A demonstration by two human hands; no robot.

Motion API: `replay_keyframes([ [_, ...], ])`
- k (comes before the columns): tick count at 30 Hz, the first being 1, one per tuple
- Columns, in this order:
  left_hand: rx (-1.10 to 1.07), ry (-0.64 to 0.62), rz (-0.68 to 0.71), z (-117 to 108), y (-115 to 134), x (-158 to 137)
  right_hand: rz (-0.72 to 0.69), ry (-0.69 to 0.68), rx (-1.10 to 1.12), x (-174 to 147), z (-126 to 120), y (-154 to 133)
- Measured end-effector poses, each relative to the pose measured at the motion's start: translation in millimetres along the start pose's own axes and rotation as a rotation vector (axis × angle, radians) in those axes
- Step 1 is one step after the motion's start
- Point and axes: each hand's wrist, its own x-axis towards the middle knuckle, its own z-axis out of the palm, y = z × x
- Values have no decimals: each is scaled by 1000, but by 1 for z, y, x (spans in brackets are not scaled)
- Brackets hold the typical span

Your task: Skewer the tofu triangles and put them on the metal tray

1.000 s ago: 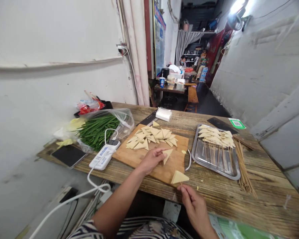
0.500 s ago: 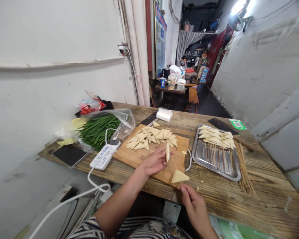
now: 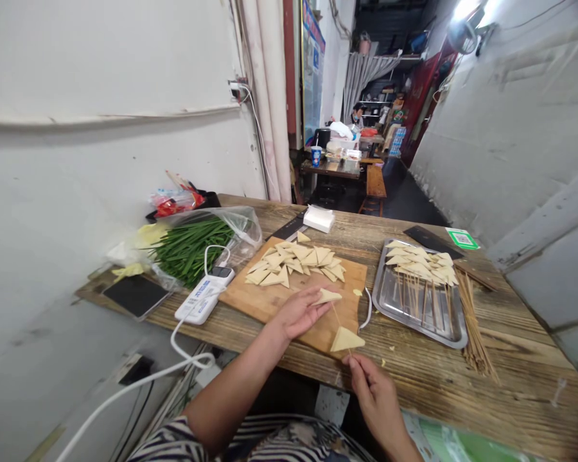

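My left hand point(image 3: 302, 313) is closed on a pale tofu triangle point(image 3: 328, 296) above the near part of the wooden cutting board point(image 3: 253, 310). In my right hand point(image 3: 372, 384) is the lower end of a thin bamboo skewer point(image 3: 336, 314), pinched between thumb and fingers. Another tofu triangle point(image 3: 347, 340) is threaded on that skewer, just above my right fingers. The skewer's upper end reaches the piece in my left hand; whether it pierces it I cannot tell. A heap of tofu triangles point(image 3: 296, 260) lies on the far half of the board.
At the right, a metal tray point(image 3: 385, 301) holds skewered tofu triangles, with a bundle of bamboo skewers point(image 3: 474, 333) beside it. Left of the board are a power strip point(image 3: 205, 298), green chives point(image 3: 192, 250) and a dark tablet-like slab point(image 3: 135, 296). A knife point(image 3: 289, 226) and white box point(image 3: 318, 218) lie behind.
My left hand has tilted its tofu triangle from upright on edge to nearly flat, over the skewer's upper end. My right hand has stayed almost in place.
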Motion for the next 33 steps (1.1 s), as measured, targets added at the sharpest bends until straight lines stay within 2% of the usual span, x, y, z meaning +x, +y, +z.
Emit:
replay_keyframes([
  [3, 29, -16, 30, 0, -3, -1, -4, -3, -8, 1, 0, -1],
  [15, -28, 155, 28, -6, -13, 4, 2, -39, -37, -1, 2, 1],
  [33, -23, 131, 41, -6, -14, 2, 6, -44, -52, -1, 4, 2],
])
